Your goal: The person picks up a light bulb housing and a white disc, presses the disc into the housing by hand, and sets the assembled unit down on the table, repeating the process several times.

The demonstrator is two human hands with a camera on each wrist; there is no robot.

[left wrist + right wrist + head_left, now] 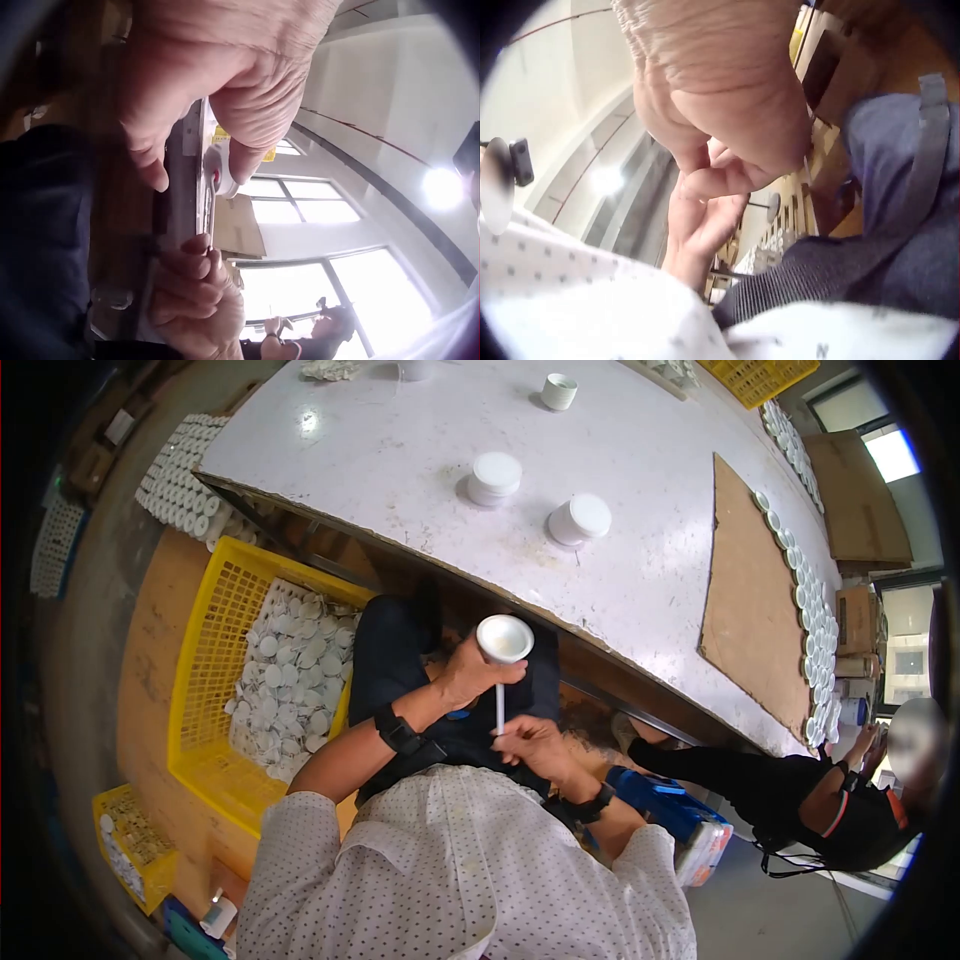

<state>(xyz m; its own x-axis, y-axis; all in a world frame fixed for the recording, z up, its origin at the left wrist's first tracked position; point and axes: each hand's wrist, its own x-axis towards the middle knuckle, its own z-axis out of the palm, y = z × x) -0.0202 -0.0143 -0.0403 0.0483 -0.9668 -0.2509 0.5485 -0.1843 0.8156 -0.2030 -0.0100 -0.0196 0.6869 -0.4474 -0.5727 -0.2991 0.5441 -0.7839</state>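
In the head view my left hand [474, 674] grips a round white cup-like piece [505, 639], its pale opening turned up. A thin white rod [500, 708] runs from beneath that piece to my right hand [535, 746], whose thumb and fingers pinch its lower end. The left wrist view has my left hand [225, 75] around the white piece [220, 166], a small red spot where the rod [212, 217] meets it, and my right hand [196, 300] below. In the right wrist view my right hand [727, 97] covers most of the rod.
White round pieces [497, 478] [580, 520] and a smaller one [561, 393] stand on the pale table [640, 450]. Left, a yellow crate [205, 670] holds many white discs [290, 670]. Cardboard [750, 590] and a row of white pieces lie right, near another person [800, 800].
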